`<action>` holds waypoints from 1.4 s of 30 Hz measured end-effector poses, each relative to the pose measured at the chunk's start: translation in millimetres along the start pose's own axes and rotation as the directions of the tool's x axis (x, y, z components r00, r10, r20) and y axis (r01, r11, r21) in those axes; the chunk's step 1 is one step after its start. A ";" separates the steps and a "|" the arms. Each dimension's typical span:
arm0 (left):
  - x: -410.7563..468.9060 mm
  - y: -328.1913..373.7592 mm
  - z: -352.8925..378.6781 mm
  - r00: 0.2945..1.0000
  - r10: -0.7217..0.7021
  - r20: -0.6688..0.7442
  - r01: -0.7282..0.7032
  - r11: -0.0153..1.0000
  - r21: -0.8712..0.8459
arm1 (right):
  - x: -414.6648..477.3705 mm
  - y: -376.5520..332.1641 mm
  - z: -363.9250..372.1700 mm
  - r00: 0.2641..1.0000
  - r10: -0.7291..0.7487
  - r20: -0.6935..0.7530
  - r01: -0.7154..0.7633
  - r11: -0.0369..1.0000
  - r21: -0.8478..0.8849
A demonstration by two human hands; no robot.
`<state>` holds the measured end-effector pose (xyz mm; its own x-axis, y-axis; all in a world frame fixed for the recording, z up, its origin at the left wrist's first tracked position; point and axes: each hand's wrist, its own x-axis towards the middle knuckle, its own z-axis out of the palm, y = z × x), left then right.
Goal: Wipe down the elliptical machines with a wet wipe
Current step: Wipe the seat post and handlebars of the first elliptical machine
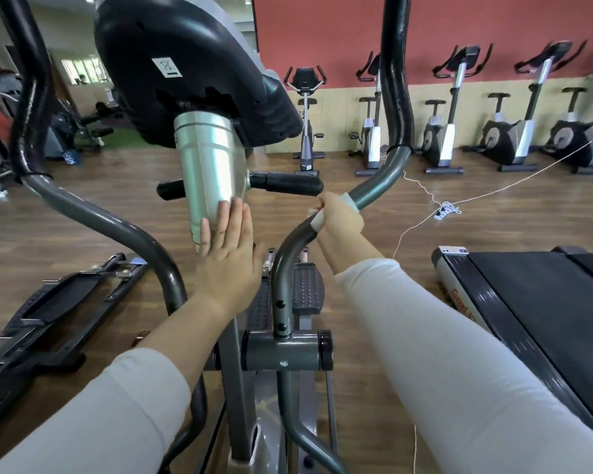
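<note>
Right hand: fingers curled tight round the right bar of the elliptical, wipe trapped between palm and tube; white edges of it show above and below the fist. Left hand: fingers straight and together, flat against the silver column, holding nothing; it appears to brace. Judged step: wiping the bare grey stretch of the bar, below the black foam grip.

Risks noted: the bar looks pivoted at its base, so a hard stroke could swing it and drive the pedals; the flat left palm gives little hold if that happens. The wipe is bunched small; it may slip from the fist or miss the far side of the tube. A power strip with trailing cord lies on the floor to the right; a trip hazard when moving on.
</note>
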<state>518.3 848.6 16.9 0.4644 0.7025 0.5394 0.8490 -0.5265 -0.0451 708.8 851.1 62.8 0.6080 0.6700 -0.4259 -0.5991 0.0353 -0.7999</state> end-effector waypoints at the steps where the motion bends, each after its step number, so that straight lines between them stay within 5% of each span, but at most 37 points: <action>1: 2.6 8.7 -3.7 1.000 0.001 -0.008 -0.001 0.999 -0.032 | 5.9 -9.1 -3.1 1.000 -0.010 -0.001 0.010 1.000 0.004; 10: 49.6 94.9 0.2 0.987 0.096 0.131 -0.033 0.908 -0.418 | 48.4 -106.4 -35.0 0.981 -0.172 0.094 0.174 0.984 -0.021; 17: 64.9 136.7 23.2 0.981 -0.189 0.039 0.170 0.752 -0.637 | 38.4 -38.1 -42.5 0.933 -0.235 0.273 0.195 0.966 0.168; 21: 62.2 142.9 25.6 0.960 -0.276 -0.045 0.149 0.641 -0.753 | 50.0 -67.7 -47.4 0.923 -0.146 0.355 0.124 0.989 0.084; 25: 62.5 154.1 25.9 0.937 -0.333 -0.108 0.149 0.660 -0.736 | 68.8 -107.9 -54.2 0.905 -0.100 0.414 0.104 0.994 0.011; 31: 66.3 160.2 31.9 0.921 -0.372 -0.115 0.145 0.602 -0.785 | 37.2 -52.7 -55.8 0.891 -0.104 0.441 0.073 0.994 0.085; 37: 68.0 163.8 17.6 0.894 -0.446 0.034 0.265 0.468 -0.843 | 59.0 -108.6 -56.9 0.888 -0.058 0.456 0.091 0.995 -0.050; 42: 69.2 163.8 17.8 0.885 -0.462 0.050 0.288 0.461 -0.839 | 44.5 -85.9 -57.7 0.904 -0.091 0.417 0.087 0.996 0.027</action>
<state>694.0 819.5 31.9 0.0314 0.8893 0.4562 0.3140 -0.4421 0.8402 817.4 835.1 88.1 0.3872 0.9119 -0.1363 -0.5578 0.1140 -0.8221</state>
